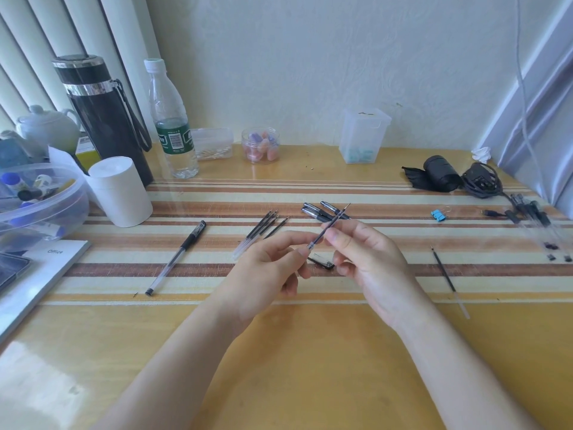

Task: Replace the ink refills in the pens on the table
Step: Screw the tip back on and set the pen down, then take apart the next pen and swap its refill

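Both hands hold one thin ink refill (336,219) above the striped mat, its tip pointing up and to the right. My left hand (266,268) pinches its lower end, while my right hand (369,259) grips its middle. Under the hands lies a small black pen part (322,262). Several spare refills (263,228) lie in a bundle just beyond my left hand. Behind my right hand rest three black pen caps or barrels (319,211). One assembled clear pen (176,257) lies to the left. A single refill (446,274) lies to the right.
On the left stand a white cylinder (119,193), a water bottle (172,119), a black flask (99,113) and a clear bowl of items (40,200). A booklet (40,274) sits at the left edge. More pens (536,225), a blue clip (438,215) and black cables (483,181) are at right.
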